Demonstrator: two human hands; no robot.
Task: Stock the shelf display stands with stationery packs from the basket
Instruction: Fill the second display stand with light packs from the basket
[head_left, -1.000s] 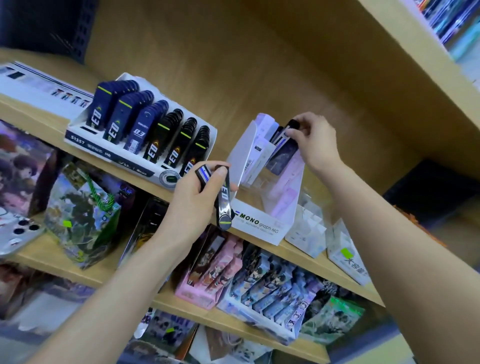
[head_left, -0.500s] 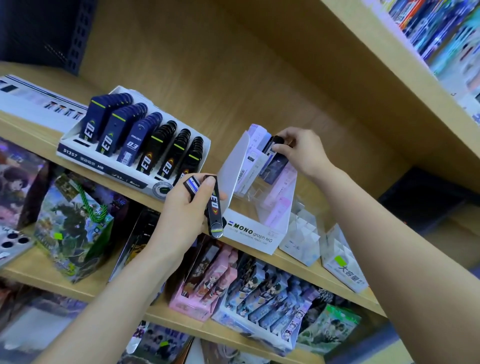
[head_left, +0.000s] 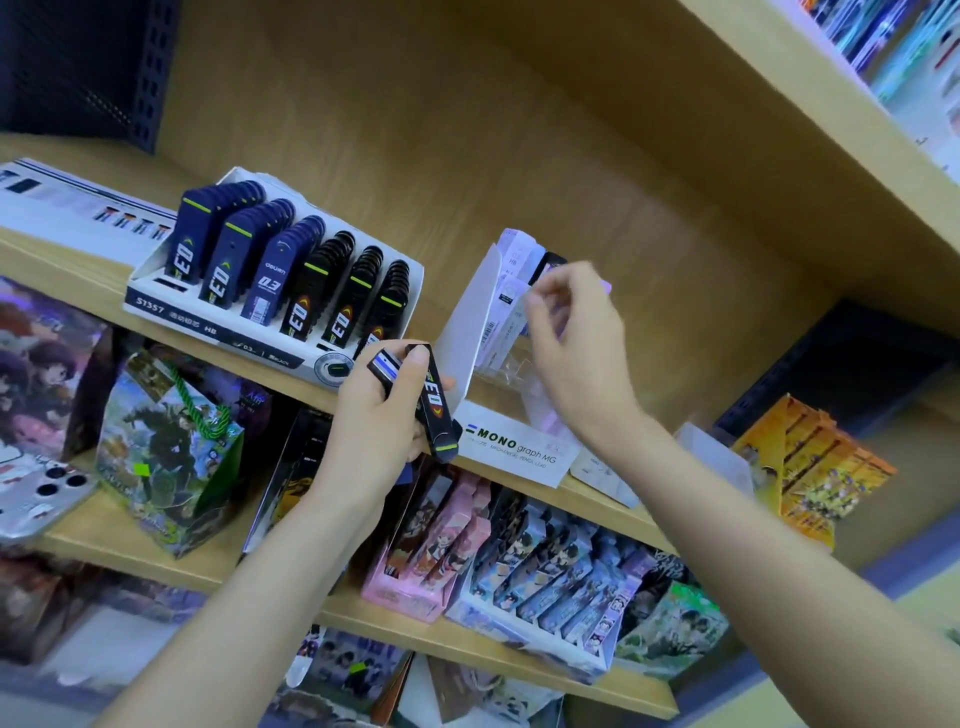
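Observation:
My left hand grips two slim black lead packs in front of the middle shelf: one marked 0.3 and one with a blue stripe. The white MONO graph display stand sits on that shelf just to the right and holds pale lilac and white packs. A black pack stands at the stand's back. My right hand hovers in front of the stand just below that pack, blurred, fingers loosely curled with nothing seen between them. The basket is out of view.
A white tray of blue and black 0.3 lead packs stands on the wooden shelf to the left. Below are gift bags and trays of illustrated packs. An orange box sits at the right, and the upper shelf board overhangs.
My right hand has let go of the black pack, now left in the MONO stand, and has drawn back and down. My left hand keeps its two packs at the same spot.

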